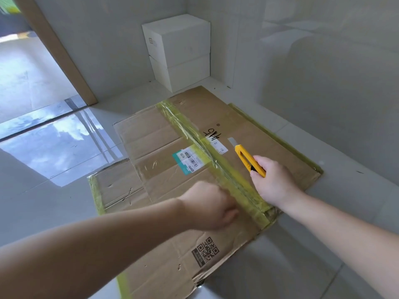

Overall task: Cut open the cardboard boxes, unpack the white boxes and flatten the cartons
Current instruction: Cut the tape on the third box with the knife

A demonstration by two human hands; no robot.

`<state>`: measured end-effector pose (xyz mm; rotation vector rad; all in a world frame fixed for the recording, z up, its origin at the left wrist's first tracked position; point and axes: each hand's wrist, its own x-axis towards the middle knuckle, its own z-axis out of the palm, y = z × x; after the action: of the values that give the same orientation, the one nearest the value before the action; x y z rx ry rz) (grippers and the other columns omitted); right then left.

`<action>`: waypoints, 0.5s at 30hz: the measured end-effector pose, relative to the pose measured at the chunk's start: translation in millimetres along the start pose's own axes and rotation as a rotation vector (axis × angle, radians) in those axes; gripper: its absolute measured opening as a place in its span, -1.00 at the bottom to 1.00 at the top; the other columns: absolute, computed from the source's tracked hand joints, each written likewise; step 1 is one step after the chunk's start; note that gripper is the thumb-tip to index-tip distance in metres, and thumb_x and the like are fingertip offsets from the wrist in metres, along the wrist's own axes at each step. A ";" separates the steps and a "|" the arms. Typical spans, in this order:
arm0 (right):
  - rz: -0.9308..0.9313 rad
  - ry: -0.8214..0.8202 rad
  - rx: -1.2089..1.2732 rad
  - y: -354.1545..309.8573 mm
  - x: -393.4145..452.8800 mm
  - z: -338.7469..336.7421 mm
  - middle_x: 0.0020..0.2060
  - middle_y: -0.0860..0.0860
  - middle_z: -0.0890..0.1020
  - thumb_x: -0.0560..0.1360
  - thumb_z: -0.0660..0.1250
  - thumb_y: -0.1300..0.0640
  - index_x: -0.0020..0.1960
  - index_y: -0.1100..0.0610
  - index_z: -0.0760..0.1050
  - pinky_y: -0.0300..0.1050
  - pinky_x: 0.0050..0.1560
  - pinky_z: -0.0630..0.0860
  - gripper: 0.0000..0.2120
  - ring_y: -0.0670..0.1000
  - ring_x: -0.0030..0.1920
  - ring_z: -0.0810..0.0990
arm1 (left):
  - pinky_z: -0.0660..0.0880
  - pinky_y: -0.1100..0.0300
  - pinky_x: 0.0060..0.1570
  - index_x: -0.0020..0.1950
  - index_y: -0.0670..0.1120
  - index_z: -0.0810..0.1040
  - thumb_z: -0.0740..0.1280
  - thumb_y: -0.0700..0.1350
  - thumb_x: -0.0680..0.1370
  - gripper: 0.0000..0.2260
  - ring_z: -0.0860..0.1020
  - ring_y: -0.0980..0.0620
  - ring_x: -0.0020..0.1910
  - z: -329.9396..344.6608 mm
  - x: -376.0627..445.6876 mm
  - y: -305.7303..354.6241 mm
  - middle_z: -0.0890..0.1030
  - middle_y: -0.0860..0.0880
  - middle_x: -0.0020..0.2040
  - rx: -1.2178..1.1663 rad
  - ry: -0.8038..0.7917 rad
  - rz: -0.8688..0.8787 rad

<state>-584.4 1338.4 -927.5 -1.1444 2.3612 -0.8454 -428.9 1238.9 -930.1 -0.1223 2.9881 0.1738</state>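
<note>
A flattened brown carton [164, 169] lies on the pale floor, on top of other flat cardboard. A strip of yellowish tape [207, 154] runs along its middle seam. My right hand [273, 180] grips a yellow utility knife [248, 158] with its blade out, held just above the carton to the right of the tape. My left hand [210, 207] is curled into a fist and presses on the carton beside the near end of the tape; whether it pinches anything is hidden. Two white boxes [179, 52] stand stacked in the far corner.
Walls close the corner behind and to the right of the white boxes. A wooden door frame [60, 52] stands at the left, with a glossy floor beyond it. Bare tiled floor [345, 190] surrounds the cardboard on the right and near side.
</note>
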 end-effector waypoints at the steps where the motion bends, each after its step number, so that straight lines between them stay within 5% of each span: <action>1: -0.004 -0.004 -0.003 0.3 -0.1 1.2 -0.44 -0.05 0.37 0.55 0.19 0.20 -0.19 0.06 0.37 -0.17 -0.43 0.29 -0.85 0.00 -0.43 0.33 | 0.48 0.12 -0.13 -0.02 -0.03 0.53 0.09 0.10 0.61 -0.71 0.52 -0.06 -0.12 -0.3 3.1 -14.8 0.55 0.00 -0.08 0.018 0.050 -0.088; 4: -0.012 -0.011 -0.022 -2.6 3.0 3.7 -0.42 -0.04 0.41 0.55 0.20 0.19 -0.16 0.07 0.41 -0.15 -0.42 0.31 -0.88 -0.01 -0.42 0.36 | 0.40 0.13 -0.07 0.08 -0.03 0.49 0.09 0.13 0.60 -0.70 0.49 -0.05 0.06 -1.2 5.3 -70.7 0.50 -0.01 0.05 0.069 0.158 -0.332; 9: -0.063 0.041 -0.101 -16.6 21.1 6.6 -0.41 0.04 0.48 0.54 0.23 0.16 -0.14 0.15 0.46 -0.03 -0.37 0.43 -0.90 0.10 -0.39 0.41 | 0.30 0.01 0.31 0.35 -0.02 0.37 0.14 0.19 0.57 -0.56 0.34 -0.10 0.34 -0.7 -4.2 -153.7 0.38 -0.07 0.35 0.076 0.175 -0.585; 15: -0.092 0.042 -0.160 -39.4 45.4 17.2 -0.37 0.10 0.54 0.55 0.22 0.15 -0.08 0.16 0.50 0.02 -0.33 0.48 -0.88 0.16 -0.37 0.47 | 0.20 -0.06 0.37 0.36 -0.10 0.33 0.12 0.28 0.54 -0.44 0.29 -0.15 0.39 -2.0 -11.1 -223.7 0.34 -0.14 0.40 0.023 0.207 -0.843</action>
<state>-579.2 1276.9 -917.8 -1.3199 2.4635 -0.7276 -398.3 1018.0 -950.9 -1.4168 2.8254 0.0237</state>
